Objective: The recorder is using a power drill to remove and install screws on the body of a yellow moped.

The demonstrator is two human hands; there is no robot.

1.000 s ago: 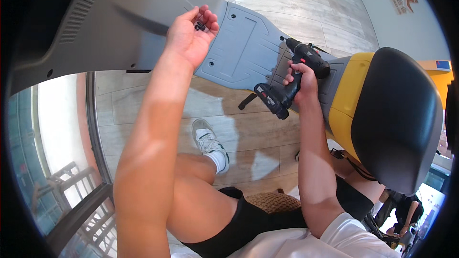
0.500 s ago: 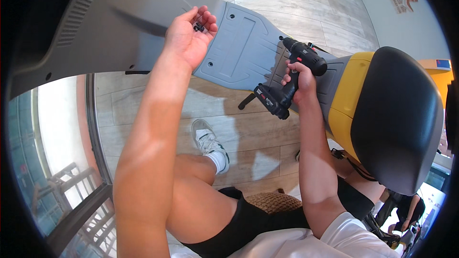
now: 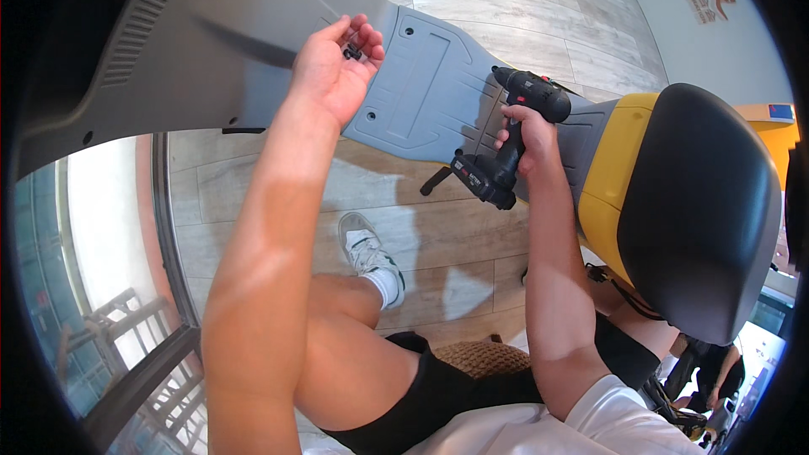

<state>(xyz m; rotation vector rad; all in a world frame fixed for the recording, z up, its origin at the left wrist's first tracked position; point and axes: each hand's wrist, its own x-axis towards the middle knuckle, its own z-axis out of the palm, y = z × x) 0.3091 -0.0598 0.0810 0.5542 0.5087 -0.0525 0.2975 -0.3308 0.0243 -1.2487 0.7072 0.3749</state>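
Note:
My left hand point(image 3: 330, 76) is palm up with its fingers curled around a few small black screws point(image 3: 352, 52). It hovers over the left part of the scooter's grey footboard point(image 3: 421, 88). My right hand point(image 3: 538, 141) is wrapped around the handle of a black cordless drill point(image 3: 543, 99). The drill's nose points left and up, toward a hole near the footboard's far right edge; whether it touches there I cannot tell. Its battery hangs at the lower left of the grip. Other screw holes point(image 3: 372, 116) show in the footboard beside my left hand.
The scooter's grey front shield point(image 3: 236, 17) rises at the left. On the right stand its yellow body panel point(image 3: 613, 156) and black seat point(image 3: 704, 211). A glass door frame point(image 3: 173, 236) is at the lower left. Another person point(image 3: 720, 371) is at the lower right.
The drill and my right hand have shifted slightly to the left, and the drill has tilted a little. My left hand has barely moved, still with the screws in it.

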